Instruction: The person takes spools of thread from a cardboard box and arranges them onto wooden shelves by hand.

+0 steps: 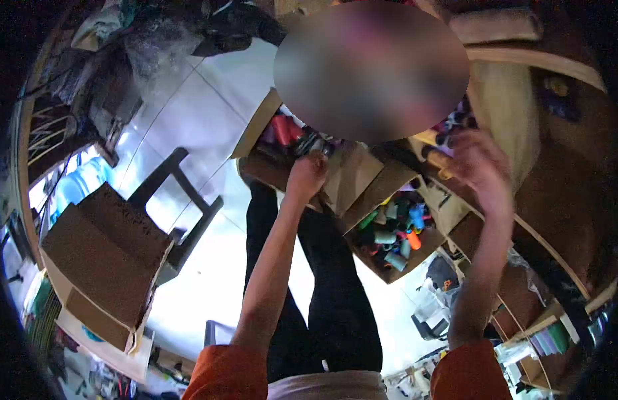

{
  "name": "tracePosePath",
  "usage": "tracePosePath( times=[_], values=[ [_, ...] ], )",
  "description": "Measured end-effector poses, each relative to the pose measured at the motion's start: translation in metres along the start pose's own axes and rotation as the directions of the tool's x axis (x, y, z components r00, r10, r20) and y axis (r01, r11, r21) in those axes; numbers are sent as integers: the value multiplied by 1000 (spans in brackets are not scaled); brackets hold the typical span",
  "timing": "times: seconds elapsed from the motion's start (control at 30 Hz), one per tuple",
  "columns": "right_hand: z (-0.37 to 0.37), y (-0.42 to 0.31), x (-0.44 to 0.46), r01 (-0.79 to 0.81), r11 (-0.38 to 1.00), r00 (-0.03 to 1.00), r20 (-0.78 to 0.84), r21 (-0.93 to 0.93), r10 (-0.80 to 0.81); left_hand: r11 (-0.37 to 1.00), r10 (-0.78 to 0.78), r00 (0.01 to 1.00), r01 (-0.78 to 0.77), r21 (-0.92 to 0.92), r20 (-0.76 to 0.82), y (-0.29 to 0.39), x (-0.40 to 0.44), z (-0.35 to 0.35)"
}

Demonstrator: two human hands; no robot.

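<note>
My left hand (308, 175) is closed at the front edge of an open cardboard box (259, 123) that holds red and dark spools (286, 130). Whatever its fingers grip is too small to make out. Farther right, my right hand (479, 160) is raised beside yellow and dark spools (437, 159) at the edge of a brown surface. Its fingers are blurred, and contact with the spools is unclear. Between my arms, a second cardboard box (389, 270) holds thread spools of several colours, among them an orange one (414, 239). A blurred oval hides the area above both hands.
An empty-looking cardboard box (109, 253) rests on a dark chair (182, 220) at the left. Brown wooden furniture (576, 180) lines the right side. Plastic bags (156, 57) lie at the upper left. White floor tiles (196, 280) show around my legs.
</note>
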State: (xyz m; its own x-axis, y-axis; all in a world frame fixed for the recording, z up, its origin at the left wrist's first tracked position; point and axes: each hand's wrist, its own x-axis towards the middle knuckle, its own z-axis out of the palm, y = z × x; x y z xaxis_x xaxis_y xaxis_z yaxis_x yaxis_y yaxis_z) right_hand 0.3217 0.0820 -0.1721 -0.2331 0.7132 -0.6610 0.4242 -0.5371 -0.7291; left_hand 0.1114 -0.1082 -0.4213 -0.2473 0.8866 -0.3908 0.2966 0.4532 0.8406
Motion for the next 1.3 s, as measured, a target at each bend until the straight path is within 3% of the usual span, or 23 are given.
tracePosePath(
  times=[0.03,0.1,0.13,0.2,0.23,0.3,0.37,0.47,0.5,0.6,0.67,0.7,0.73,0.8,0.87,0.93,1.0,1.03,1.1,1.17,1.23,1.3],
  values=[
    [37,16,9,-9,992,940,336,-124,51,994,20,999,-25,105,41,-27,4,8],
    [92,94,38,-177,967,848,470,-185,245,976,-4,996,-15,217,88,-56,15,11],
    [117,148,62,-150,970,885,411,-189,217,973,-53,994,31,227,91,-64,19,9],
    [153,238,102,-35,893,981,155,-449,117,961,-121,991,101,258,65,-87,32,7],
    [167,266,117,64,862,995,100,-504,-16,953,-150,988,135,271,38,-101,37,6],
    [189,301,145,246,743,952,11,-622,-306,947,-193,980,201,252,-55,-120,53,5],
    [207,300,156,190,600,944,-24,-777,-330,945,-244,954,274,176,-174,-131,67,6],
    [216,352,198,216,474,864,-59,-854,-500,885,-91,927,243,398,-364,-173,86,30],
    [219,369,218,247,444,810,-68,-861,-582,916,-96,951,200,348,-294,-193,101,37],
    [229,342,221,-51,511,974,-156,-858,-164,956,-199,971,222,190,-133,-226,117,48],
    [228,333,229,-38,395,986,-98,-918,-133,922,-361,927,371,110,-100,-201,130,42],
    [224,332,233,-31,330,990,-74,-943,-118,915,-325,939,342,215,-110,-226,140,53],
    [221,341,240,10,398,983,-64,-917,-173,896,-289,950,312,316,-119,-270,153,72],
    [216,366,250,98,519,960,-57,-849,-275,867,-362,929,366,338,-76,-282,158,74],
    [216,363,245,127,665,978,-19,-736,-208,820,-555,831,539,194,35,-236,154,45],
    [219,343,238,177,784,974,-9,-594,-226,830,-500,859,511,222,-108,-253,158,60],
    [233,321,231,254,868,950,-56,-426,-306,824,-535,831,553,126,-150,-268,160,69],
    [240,325,236,270,826,945,-28,-495,-325,793,-604,788,610,12,-117,-266,154,64],
    [250,330,251,298,723,933,30,-624,-358,758,-586,810,565,-327,42,-257,135,59],
    [245,327,258,280,833,959,109,-476,-260,581,-337,925,350,-735,174,-231,114,46],
    [239,321,263,273,882,958,189,-384,-215,385,-270,900,426,-819,341,-235,118,45],
    [234,319,266,283,893,946,252,-350,-201,182,-249,901,403,-897,355,-237,120,49]
  ],
)
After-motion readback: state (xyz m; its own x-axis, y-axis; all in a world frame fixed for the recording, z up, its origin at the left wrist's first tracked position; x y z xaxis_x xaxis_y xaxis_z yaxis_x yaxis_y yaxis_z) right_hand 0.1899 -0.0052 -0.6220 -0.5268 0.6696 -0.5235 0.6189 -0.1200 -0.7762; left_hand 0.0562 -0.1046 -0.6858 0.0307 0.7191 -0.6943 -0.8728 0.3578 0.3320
